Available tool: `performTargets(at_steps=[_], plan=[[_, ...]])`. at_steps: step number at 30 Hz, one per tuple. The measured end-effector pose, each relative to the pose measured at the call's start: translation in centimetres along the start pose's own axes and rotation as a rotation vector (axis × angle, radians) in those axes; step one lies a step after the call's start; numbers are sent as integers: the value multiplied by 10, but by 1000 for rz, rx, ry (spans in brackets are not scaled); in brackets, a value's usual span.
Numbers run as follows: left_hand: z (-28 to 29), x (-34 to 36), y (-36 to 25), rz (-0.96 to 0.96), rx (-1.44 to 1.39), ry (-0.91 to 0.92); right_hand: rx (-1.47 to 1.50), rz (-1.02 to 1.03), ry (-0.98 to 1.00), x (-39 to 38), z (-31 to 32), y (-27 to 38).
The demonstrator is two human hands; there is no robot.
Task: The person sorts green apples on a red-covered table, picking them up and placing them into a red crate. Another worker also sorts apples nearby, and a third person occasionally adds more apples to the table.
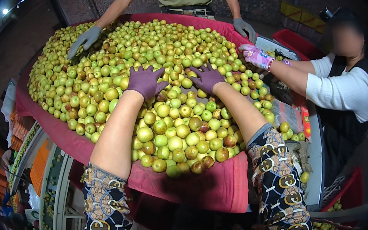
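Note:
A large heap of round jujubes, green to yellow with brown blotches, covers a table lined with red cloth. Both my hands wear purple gloves and rest on the middle of the heap. My left hand lies palm down on the fruit with its fingers spread. A short way to its right, my right hand is also spread flat, touching jujubes beside a small patch of bare dark cloth. Neither hand grips a fruit that I can see. Patterned sleeves cover both my forearms up to below the wrist.
Across the heap a co-worker's grey-gloved hand reaches over the fruit; the other grey glove is at the cloth's edge. At right, another person's flowered glove is by a metal chute. Red crates stand behind; conveyors run at left.

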State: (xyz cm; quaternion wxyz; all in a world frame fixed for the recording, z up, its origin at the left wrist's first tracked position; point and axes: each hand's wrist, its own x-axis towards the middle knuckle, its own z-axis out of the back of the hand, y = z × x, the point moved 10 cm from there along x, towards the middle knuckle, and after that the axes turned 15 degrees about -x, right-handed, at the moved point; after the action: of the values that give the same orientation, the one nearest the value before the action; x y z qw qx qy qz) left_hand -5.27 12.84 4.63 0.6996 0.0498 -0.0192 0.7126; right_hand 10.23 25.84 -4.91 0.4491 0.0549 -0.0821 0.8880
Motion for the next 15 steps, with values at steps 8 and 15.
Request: performTargets(at_steps=[8, 15], plan=[[-3, -5, 16, 21, -25, -15, 18, -34, 205, -36, -10, -30], [-1, -4, 17, 93, 18, 1, -60, -26, 221, -69, -25, -45]])
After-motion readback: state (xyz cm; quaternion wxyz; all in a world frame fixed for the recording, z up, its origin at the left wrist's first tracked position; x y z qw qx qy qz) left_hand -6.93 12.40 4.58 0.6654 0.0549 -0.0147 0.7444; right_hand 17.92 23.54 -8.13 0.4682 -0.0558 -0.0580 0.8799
